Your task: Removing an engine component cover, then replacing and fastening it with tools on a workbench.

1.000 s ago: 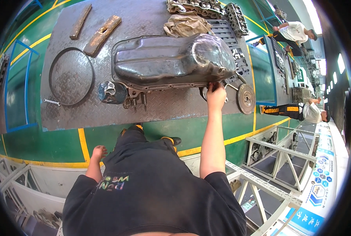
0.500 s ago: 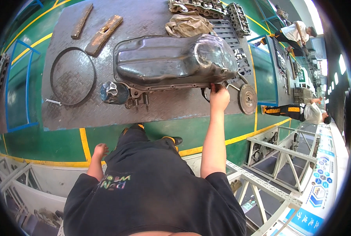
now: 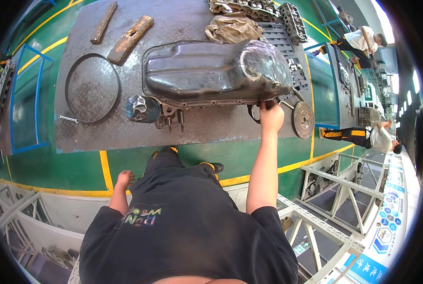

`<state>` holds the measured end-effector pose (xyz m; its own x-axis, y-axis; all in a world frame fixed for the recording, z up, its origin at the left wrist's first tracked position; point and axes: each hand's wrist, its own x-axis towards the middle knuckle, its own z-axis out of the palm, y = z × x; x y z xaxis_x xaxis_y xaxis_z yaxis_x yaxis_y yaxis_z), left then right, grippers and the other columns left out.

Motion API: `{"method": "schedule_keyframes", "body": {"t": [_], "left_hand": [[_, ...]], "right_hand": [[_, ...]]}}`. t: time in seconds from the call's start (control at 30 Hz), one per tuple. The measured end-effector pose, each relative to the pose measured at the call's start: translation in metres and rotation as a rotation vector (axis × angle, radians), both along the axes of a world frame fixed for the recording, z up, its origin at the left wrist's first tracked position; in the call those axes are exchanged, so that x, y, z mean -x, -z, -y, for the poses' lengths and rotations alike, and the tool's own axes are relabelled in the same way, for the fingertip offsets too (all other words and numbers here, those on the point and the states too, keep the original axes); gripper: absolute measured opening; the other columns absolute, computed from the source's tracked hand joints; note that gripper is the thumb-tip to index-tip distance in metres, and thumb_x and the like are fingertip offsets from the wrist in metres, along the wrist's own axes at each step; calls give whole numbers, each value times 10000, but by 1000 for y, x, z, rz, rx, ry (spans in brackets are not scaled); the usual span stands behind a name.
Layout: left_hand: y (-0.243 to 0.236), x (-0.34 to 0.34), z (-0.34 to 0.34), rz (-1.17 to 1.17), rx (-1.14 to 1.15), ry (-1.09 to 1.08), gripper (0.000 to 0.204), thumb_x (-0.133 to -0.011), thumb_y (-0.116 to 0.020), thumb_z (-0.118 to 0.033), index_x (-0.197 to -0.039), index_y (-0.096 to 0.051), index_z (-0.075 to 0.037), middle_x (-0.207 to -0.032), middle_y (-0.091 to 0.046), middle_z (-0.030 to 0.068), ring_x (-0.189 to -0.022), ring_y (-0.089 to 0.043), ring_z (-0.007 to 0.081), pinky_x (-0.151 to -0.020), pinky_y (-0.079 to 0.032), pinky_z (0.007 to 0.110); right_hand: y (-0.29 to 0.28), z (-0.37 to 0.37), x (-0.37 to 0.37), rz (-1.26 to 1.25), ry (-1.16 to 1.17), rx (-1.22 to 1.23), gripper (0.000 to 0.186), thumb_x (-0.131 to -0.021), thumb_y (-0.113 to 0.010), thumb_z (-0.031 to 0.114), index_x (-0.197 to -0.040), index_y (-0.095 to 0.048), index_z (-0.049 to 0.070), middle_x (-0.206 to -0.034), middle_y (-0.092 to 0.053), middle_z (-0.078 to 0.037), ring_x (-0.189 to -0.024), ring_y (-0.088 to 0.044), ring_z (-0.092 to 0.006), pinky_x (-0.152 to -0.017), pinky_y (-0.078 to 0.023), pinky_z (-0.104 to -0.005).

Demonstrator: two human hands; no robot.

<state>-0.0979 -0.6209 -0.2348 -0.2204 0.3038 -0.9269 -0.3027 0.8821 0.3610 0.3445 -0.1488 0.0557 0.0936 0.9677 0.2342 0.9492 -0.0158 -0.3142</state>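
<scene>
A dark metal oil pan [image 3: 197, 73], bolted flange downward, covers an engine block on the steel-topped table [image 3: 187, 130]. At the near right edge of its flange my right hand [image 3: 271, 117] is closed, thumb and fingers pinched against the rim. Whatever lies between those fingertips is too small and hidden to name. A black loop-shaped part [image 3: 253, 113] hangs just left of that hand. My left hand [image 3: 125, 179] hangs beside my body, away from the table, with nothing in it and its fingers loosely apart. A blue oil filter [image 3: 143, 109] sticks out at the engine's left end.
On the left lie a toothed belt [image 3: 68, 97], a wrench [image 3: 68, 119] and two wooden blocks [image 3: 131, 39]. A crumpled cloth [image 3: 234, 28] and cylinder heads [image 3: 292, 22] sit at the far side. A round metal disc [image 3: 303, 119] rests at right. Two people [image 3: 384, 139] stand farther right.
The view has shifted slightly, so the table and engine appear a little to the right. My right hand stays at the flange edge; my left hand still hangs at my side.
</scene>
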Motion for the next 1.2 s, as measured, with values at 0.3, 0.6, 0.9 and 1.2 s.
{"method": "schedule_keyframes", "body": {"t": [0.3,0.6,0.9,1.2], "left_hand": [[16,3,6,73,-23,-32,299,-906,-529,-301,-1115,-561,-90,-978,-657,94,-834,-659,263,-705,-475,425],[-2,3,-6,27,15,-19,296,-902,-532,-300,-1115,-564,-96,-972,-658,78,-822,-664,257,-680,-470,410],[6,10,6,71,-42,-48,336,-901,-540,-303,-1141,-563,-70,-1003,-663,110,-842,-665,279,-700,-493,445],[-12,3,-15,20,21,-9,333,-914,-529,-288,-1154,-564,-59,-1038,-668,121,-858,-669,283,-735,-508,459]], "right_hand": [[10,0,-12,-132,-109,-84,263,-812,-704,294,-859,-727,36,-783,-705,-147,-740,-688,-333,-686,-525,-395],[2,5,8,39,-18,-48,192,-808,-665,241,-868,-700,61,-815,-704,-108,-776,-680,-327,-681,-526,-431],[10,3,-5,5,-82,-176,167,-821,-696,228,-841,-711,63,-791,-702,-112,-739,-674,-326,-665,-517,-413],[13,3,-13,-49,-131,-141,261,-812,-736,285,-861,-710,30,-768,-695,-132,-717,-677,-315,-669,-515,-389]]}}
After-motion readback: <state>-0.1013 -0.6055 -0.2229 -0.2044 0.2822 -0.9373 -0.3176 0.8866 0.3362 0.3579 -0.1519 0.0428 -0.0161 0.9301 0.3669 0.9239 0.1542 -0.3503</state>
